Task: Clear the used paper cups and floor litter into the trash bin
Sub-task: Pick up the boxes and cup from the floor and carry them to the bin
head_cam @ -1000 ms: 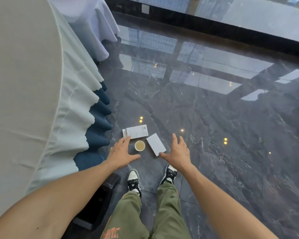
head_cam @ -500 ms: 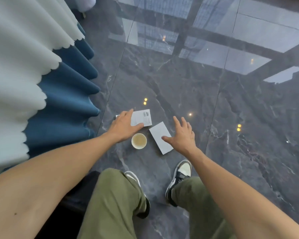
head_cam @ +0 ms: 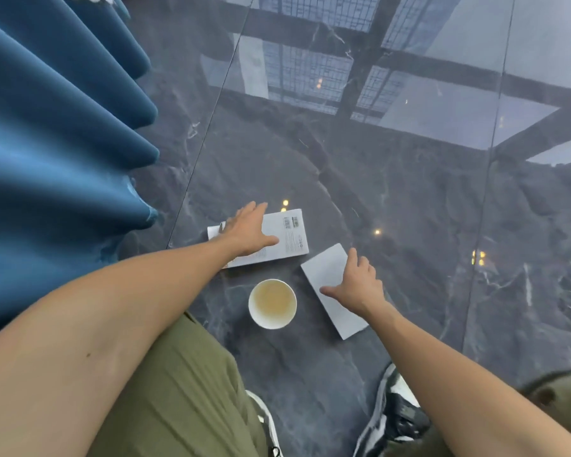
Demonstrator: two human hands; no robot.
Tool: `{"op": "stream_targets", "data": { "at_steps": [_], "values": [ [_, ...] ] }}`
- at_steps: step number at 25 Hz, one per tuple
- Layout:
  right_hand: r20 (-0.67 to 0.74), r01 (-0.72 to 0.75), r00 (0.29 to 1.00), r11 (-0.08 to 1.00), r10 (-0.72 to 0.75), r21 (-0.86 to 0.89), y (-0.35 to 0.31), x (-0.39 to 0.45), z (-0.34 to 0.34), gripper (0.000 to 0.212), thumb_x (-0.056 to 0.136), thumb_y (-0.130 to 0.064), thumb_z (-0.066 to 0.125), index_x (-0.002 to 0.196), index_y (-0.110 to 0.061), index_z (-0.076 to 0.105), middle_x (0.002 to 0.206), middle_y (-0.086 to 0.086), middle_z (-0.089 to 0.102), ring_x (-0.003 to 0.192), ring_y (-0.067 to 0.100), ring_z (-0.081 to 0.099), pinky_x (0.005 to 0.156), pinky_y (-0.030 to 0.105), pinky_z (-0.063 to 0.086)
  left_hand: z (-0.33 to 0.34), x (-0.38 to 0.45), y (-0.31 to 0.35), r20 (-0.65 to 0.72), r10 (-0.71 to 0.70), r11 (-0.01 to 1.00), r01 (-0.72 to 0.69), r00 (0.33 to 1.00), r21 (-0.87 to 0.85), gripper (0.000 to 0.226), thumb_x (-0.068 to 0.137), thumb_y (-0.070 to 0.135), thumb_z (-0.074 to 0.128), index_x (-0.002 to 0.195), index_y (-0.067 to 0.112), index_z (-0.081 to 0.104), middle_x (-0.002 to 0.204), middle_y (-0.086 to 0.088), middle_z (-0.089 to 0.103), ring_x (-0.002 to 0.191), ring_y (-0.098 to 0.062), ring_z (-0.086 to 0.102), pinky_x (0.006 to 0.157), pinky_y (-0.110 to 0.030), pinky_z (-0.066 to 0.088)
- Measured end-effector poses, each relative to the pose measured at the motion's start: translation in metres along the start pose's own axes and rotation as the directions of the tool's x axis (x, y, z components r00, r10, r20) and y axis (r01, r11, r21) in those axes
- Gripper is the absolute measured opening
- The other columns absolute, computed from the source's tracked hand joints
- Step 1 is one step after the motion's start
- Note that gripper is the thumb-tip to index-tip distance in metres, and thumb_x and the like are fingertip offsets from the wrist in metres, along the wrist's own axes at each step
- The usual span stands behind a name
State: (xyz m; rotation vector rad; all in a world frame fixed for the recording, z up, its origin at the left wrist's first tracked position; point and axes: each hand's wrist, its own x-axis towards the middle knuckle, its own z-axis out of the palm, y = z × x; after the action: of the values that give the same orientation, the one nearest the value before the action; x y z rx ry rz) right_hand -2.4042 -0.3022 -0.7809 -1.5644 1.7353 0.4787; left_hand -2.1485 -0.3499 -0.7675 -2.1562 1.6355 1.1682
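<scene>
A white paper cup with a brownish stained inside stands upright on the dark marble floor between my hands. Beyond it lies a flat white printed box with a barcode. My left hand rests flat on its left part, fingers spread. To the right lies a plain white card or flat box. Over its right side my right hand hovers or presses with fingers spread; I cannot tell whether it touches. Neither hand grips anything. No trash bin shows.
A blue pleated table skirt hangs along the left, close to the printed box. My knees in green trousers and a black-and-white shoe fill the bottom. Glossy dark floor stretches ahead and to the right.
I have crouched lower, so the litter looks bigger and nearer. My left hand has slid onto the printed box and my right hand has come over the plain white card.
</scene>
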Motion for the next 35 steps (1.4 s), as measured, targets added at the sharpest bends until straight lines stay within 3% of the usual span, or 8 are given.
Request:
{"op": "stream_targets", "data": {
  "at_steps": [7,10,17,21,23,25,29,35],
  "values": [
    [-0.009,-0.086,0.996,0.993,0.087,0.080,0.023,0.034,0.033,0.088,0.078,-0.051,0.081,0.138,-0.005,0.038,0.142,0.014,0.045,0.134,0.034,0.041,0.100,0.047,0.045,0.037,0.044,-0.025,0.019,0.035,0.961,-0.038,0.999,0.274,0.120,0.072,0.052,0.088,0.163,0.018,0.017,0.158,-0.013,0.038,0.151,-0.036,0.030,0.120,-0.056,0.022],
    [-0.023,-0.088,0.995,0.987,0.092,0.135,0.020,0.031,0.034,0.077,0.075,-0.047,0.084,0.126,-0.009,0.040,0.133,0.013,0.046,0.127,0.035,0.043,0.093,0.046,0.044,0.036,0.043,-0.027,0.004,-0.001,0.956,0.000,1.000,0.292,0.110,0.064,0.058,0.090,0.149,0.012,0.037,0.143,-0.017,0.043,0.132,-0.040,0.050,0.112,-0.051,0.035],
    [-0.101,-0.082,0.984,0.869,0.150,0.488,0.022,0.027,0.007,0.041,0.087,-0.035,0.072,0.111,-0.016,0.045,0.109,0.002,0.060,0.096,0.027,0.060,0.081,0.042,0.049,0.013,0.035,-0.037,-0.072,-0.050,0.986,0.037,0.996,-0.165,0.071,0.067,0.045,0.094,0.108,0.015,0.045,0.117,-0.009,0.062,0.108,-0.034,0.062,0.085,-0.044,0.051],
    [-0.333,0.118,0.894,0.558,0.299,0.821,0.004,0.040,-0.039,0.029,0.091,-0.028,0.070,0.110,-0.015,0.054,0.108,0.005,0.063,0.095,0.026,0.064,0.083,0.042,0.052,-0.016,0.032,-0.026,-0.158,-0.069,0.883,-0.013,0.985,-0.468,0.062,0.072,0.041,0.093,0.105,0.015,0.048,0.109,-0.004,0.064,0.099,-0.027,0.063,0.077,-0.038,0.049],
    [-0.289,0.206,0.913,0.286,0.288,0.936,-0.010,0.048,-0.062,0.028,0.093,-0.025,0.071,0.112,-0.013,0.055,0.112,0.008,0.066,0.092,0.023,0.066,0.082,0.042,0.055,-0.025,0.032,-0.020,-0.161,-0.047,0.841,-0.048,0.986,-0.538,0.060,0.074,0.042,0.092,0.110,0.013,0.053,0.110,-0.002,0.066,0.098,-0.025,0.066,0.079,-0.038,0.054],
    [-0.235,0.202,0.954,0.180,0.187,0.963,-0.024,0.052,-0.073,0.029,0.093,-0.029,0.072,0.112,-0.013,0.058,0.117,0.009,0.070,0.094,0.023,0.070,0.084,0.044,0.058,-0.028,0.028,-0.012,-0.137,-0.010,0.782,-0.078,0.990,-0.618,0.060,0.078,0.046,0.088,0.116,0.012,0.057,0.109,-0.002,0.069,0.095,-0.023,0.070,0.075,-0.036,0.056],
    [-0.238,0.210,0.971,0.385,0.027,0.899,-0.049,0.050,-0.068,0.025,0.090,-0.035,0.074,0.105,-0.017,0.065,0.107,0.002,0.074,0.086,0.017,0.070,0.076,0.038,0.056,-0.031,0.016,0.002,-0.072,0.038,0.709,-0.078,0.997,-0.701,0.065,0.087,0.069,0.065,0.124,0.017,0.058,0.114,-0.005,0.071,0.091,-0.019,0.071,0.069,-0.033,0.056],
    [-0.193,0.259,0.964,0.492,-0.182,0.831,-0.074,0.043,-0.061,0.027,0.093,-0.046,0.067,0.114,-0.031,0.074,0.109,-0.011,0.077,0.097,0.014,0.071,0.086,0.036,0.055,-0.030,0.016,-0.010,0.018,0.094,0.619,-0.044,0.995,-0.784,0.078,0.073,0.059,0.087,0.133,0.019,0.059,0.123,-0.004,0.074,0.100,-0.022,0.077,0.079,-0.036,0.060]
  ]
}}
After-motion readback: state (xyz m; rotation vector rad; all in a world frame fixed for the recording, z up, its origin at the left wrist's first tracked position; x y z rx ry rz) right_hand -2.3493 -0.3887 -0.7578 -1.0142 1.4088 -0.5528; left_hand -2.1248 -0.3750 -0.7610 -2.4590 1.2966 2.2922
